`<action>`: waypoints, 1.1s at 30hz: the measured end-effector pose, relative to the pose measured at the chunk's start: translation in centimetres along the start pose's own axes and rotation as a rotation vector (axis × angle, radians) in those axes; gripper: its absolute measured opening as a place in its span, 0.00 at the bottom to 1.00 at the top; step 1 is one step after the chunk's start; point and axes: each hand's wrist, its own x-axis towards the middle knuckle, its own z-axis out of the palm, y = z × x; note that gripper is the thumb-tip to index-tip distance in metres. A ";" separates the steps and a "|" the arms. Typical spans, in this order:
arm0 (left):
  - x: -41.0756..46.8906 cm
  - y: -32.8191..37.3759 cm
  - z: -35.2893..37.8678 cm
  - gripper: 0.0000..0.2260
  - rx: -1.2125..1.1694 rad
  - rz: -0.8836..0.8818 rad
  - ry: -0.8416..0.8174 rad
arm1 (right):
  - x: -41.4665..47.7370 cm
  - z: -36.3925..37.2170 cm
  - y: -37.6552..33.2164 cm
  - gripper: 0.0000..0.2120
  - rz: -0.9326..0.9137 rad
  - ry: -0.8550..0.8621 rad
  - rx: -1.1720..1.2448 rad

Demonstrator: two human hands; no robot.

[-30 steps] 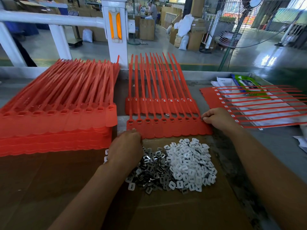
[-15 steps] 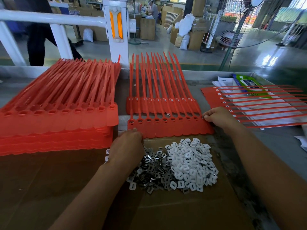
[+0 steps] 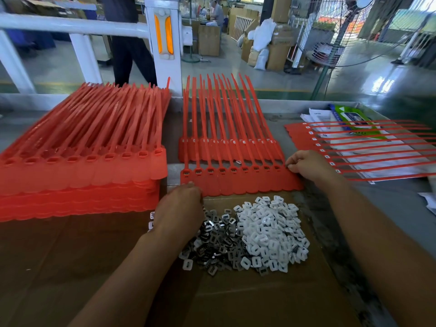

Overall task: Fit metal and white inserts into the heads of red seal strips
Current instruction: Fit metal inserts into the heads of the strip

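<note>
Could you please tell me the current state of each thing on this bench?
front sheet, flat, metal inserts in heads.
rear sheet, flat, white inserts fitted.
left stack, piled, heads empty.
right sheet, sideways over papers, white inserts fitted.
metal inserts, loose heap.
white inserts, loose heap.
left hand, over metal inserts, grip hidden.
right hand, pinches front sheet's right edge.
</note>
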 end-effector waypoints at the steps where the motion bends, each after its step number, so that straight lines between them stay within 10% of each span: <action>1: 0.0 0.0 0.0 0.15 0.000 -0.001 0.000 | 0.1 0.0 0.0 0.09 0.003 0.003 -0.003; 27: -0.2 0.2 -0.1 0.15 -0.015 -0.012 -0.002 | -1.7 0.0 -0.8 0.06 -0.030 0.085 0.022; 33: -0.1 0.2 -0.1 0.14 -0.014 -0.019 -0.006 | -6.5 0.6 -4.3 0.06 -0.296 -0.275 -0.097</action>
